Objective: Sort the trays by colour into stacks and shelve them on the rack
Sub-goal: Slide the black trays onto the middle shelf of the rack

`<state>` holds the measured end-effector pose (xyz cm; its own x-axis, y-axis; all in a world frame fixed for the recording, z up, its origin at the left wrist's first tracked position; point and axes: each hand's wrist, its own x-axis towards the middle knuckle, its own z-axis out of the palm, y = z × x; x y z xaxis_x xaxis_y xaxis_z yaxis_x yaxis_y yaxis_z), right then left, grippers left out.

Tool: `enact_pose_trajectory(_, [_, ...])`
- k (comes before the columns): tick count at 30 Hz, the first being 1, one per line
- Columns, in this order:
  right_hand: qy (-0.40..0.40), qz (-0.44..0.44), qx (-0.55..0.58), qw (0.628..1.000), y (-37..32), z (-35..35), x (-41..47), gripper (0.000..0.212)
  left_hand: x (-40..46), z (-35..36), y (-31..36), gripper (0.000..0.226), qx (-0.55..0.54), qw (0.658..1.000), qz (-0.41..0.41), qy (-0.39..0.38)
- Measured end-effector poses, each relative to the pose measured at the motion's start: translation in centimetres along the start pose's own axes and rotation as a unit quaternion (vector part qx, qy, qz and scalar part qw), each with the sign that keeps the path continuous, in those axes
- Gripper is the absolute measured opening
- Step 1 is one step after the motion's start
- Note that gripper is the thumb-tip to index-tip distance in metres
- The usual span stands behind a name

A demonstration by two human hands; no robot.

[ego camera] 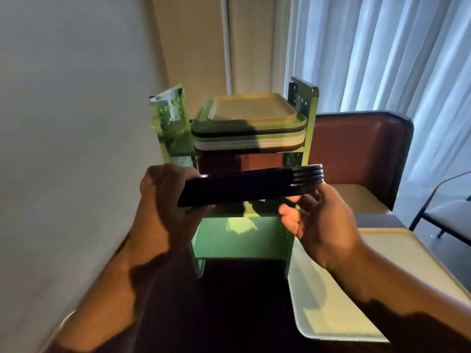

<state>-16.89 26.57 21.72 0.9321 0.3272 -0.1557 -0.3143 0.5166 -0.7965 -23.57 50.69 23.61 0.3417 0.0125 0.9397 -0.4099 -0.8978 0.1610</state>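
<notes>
A stack of several black trays [249, 184] hangs edge-on in front of the green rack [309, 128], at the height of its middle opening. My left hand [163, 197] grips the stack's left end. My right hand [318, 222] holds it from below at the right end. On the rack's top shelf sits a mixed pile of trays [249, 128]: a beige one on top, then green, dark and pale ones. A lower green shelf [239, 240] shows beneath the black stack.
A pale green tray [328, 301] and a beige tray [402, 253] lie on the dark table [229, 314] to the right. A wall runs close on the left. A brown chair [362, 149] and curtains stand behind the rack.
</notes>
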Motion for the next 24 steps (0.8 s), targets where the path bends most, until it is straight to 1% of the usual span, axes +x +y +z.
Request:
enact_pose_trajectory(1, [0.004, 0.005, 0.015, 1.000, 0.8, -0.5, 0.0, 0.042, -1.0, 0.7, -0.2, 0.027, -0.012, 1.000, -0.002, 0.013])
enact_pose_trajectory(2, [0.006, 0.012, 0.029, 0.999, 1.6, -1.0, 0.1, 0.039, -2.0, 1.1, -0.2, 0.025, -0.014, 1.000, -0.011, 0.008])
enact_pose_trajectory(3, [0.003, 0.023, 0.041, 0.999, 2.2, -1.6, 0.1, 0.040, -3.2, 1.5, -0.3, 0.026, -0.005, 1.000, -0.025, -0.016])
enact_pose_trajectory(4, [-0.005, 0.035, 0.048, 0.998, 2.7, -2.1, 0.1, 0.046, -4.5, 1.7, -0.5, 0.028, 0.015, 0.998, -0.042, -0.051])
enact_pose_trajectory(6, [-0.029, 0.057, 0.043, 0.997, 3.6, -3.1, 0.5, 0.060, -6.7, 2.0, -1.5, 0.039, 0.047, 0.990, -0.076, -0.111])
enact_pose_trajectory(7, [-0.035, 0.068, 0.034, 0.997, 3.9, -3.5, 0.8, 0.060, -7.6, 2.3, -2.3, 0.042, 0.057, 0.986, -0.082, -0.132])
enact_pose_trajectory(8, [-0.030, 0.081, 0.022, 0.996, 4.4, -3.7, 1.3, 0.056, -8.4, 2.8, -3.0, 0.044, 0.066, 0.982, -0.088, -0.151])
enact_pose_trajectory(9, [-0.017, 0.096, 0.002, 0.995, 4.9, -4.0, 1.7, 0.047, -9.2, 3.3, -3.8, 0.045, 0.068, 0.978, -0.100, -0.171])
enact_pose_trajectory(11, [0.015, 0.130, -0.073, 0.989, 6.0, -4.5, 2.7, 0.027, -10.6, 3.9, -4.6, 0.044, 0.058, 0.969, -0.129, -0.203])
enact_pose_trajectory(13, [0.018, 0.140, -0.134, 0.981, 7.0, -4.8, 3.4, 0.024, -11.6, 3.8, -5.2, 0.045, 0.056, 0.965, -0.149, -0.210])
enact_pose_trajectory(16, [0.041, 0.110, -0.167, 0.979, 7.1, -4.6, 4.4, 0.030, -11.6, 3.9, -5.8, 0.049, 0.073, 0.962, -0.128, -0.231])
enact_pose_trajectory(19, [0.073, 0.126, -0.194, 0.970, 6.3, -4.5, 5.5, 0.044, -11.4, 4.6, -5.3, 0.048, 0.073, 0.957, -0.108, -0.258])
enact_pose_trajectory(22, [0.083, 0.142, -0.265, 0.950, 5.4, -5.2, 6.7, 0.062, -11.0, 5.8, -4.9, 0.050, 0.085, 0.951, -0.126, -0.269])
enact_pose_trajectory(24, [0.088, 0.142, -0.297, 0.940, 4.6, -5.6, 7.4, 0.066, -10.3, 6.9, -5.1, 0.053, 0.094, 0.940, -0.152, -0.291])
